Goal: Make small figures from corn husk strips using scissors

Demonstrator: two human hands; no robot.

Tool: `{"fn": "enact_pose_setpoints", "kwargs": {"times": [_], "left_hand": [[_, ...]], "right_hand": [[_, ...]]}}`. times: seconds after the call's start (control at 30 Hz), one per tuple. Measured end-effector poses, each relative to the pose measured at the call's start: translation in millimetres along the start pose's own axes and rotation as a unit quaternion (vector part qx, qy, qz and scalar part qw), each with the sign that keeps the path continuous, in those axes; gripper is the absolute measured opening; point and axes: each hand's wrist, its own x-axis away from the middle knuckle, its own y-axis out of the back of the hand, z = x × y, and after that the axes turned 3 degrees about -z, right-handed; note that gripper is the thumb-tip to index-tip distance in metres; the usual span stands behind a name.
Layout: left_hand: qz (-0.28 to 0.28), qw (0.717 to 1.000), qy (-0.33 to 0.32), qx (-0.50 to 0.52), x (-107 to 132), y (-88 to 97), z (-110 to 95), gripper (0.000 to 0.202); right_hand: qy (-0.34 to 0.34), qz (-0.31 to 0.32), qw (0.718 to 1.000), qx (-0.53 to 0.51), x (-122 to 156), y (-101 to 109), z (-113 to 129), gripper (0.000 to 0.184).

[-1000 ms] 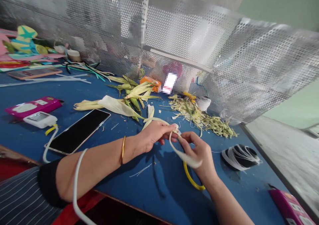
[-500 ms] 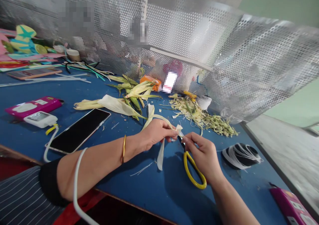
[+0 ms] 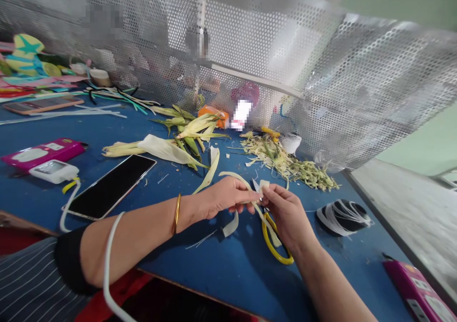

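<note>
My left hand point(image 3: 223, 199) and my right hand point(image 3: 283, 213) meet above the blue table point(image 3: 221, 269), both pinching a pale corn-husk strip point(image 3: 262, 186) between fingertips. Loose ends of the strip curl up over my left hand and hang below it point(image 3: 231, 227). Yellow-handled scissors point(image 3: 273, 243) lie on the table just under my right hand, partly hidden by it. A gold bangle point(image 3: 176, 213) is on my left wrist.
Whole corn husks point(image 3: 185, 136) and a heap of husk trimmings point(image 3: 293, 167) lie behind my hands. A phone point(image 3: 110, 186), a white device point(image 3: 53, 170) and pink case point(image 3: 39, 151) sit left. A black spool point(image 3: 342, 215) is right. Perforated metal screen point(image 3: 321, 84) walls the back.
A long loop of husk between my hands became a short pinched piece; one end dropped below my left hand. My right hand rose off the scissors and closed in on the left.
</note>
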Motion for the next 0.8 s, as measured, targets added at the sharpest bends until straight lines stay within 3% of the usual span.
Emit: {"fn": "enact_pose_setpoints", "kwargs": {"times": [0.23,0.33,0.4,0.47,0.53,0.6,0.67,0.73,0.8], "left_hand": [[-0.018,1.0,0.02,-0.005,-1.2,-3.0,2.1,0.019],[-0.013,0.999,0.022,-0.019,0.2,-2.8,0.0,0.018],[-0.008,0.999,0.028,-0.039,1.7,-3.8,-0.7,0.017],[-0.002,0.998,0.028,-0.059,2.8,-5.7,0.0,0.017],[0.008,0.997,0.017,-0.071,3.1,-8.0,2.0,0.017],[0.02,0.997,0.007,-0.078,2.8,-10.1,4.3,0.016],[0.026,0.996,0.003,-0.084,2.4,-11.7,6.1,0.015],[0.025,0.995,0.002,-0.093,2.5,-13.1,7.0,0.016],[0.025,0.995,0.006,-0.094,2.9,-14.2,7.1,0.02]], "right_hand": [[0.05,-0.069,0.996,0.03,-0.7,-5.5,-8.1,0.038],[0.091,-0.078,0.982,0.149,-0.3,-0.8,-6.1,0.039],[0.163,-0.111,0.939,0.283,1.2,3.9,-0.2,0.04],[0.266,-0.166,0.869,0.383,2.8,7.5,6.9,0.033],[0.334,-0.157,0.83,0.419,3.8,8.1,11.8,0.021],[0.313,-0.056,0.855,0.409,4.4,5.3,12.7,0.017],[0.229,0.037,0.901,0.368,5.2,0.6,10.4,0.019],[0.154,0.046,0.936,0.314,6.1,-3.5,7.2,0.021],[0.125,0.009,0.956,0.265,6.6,-5.2,4.5,0.021]]}}
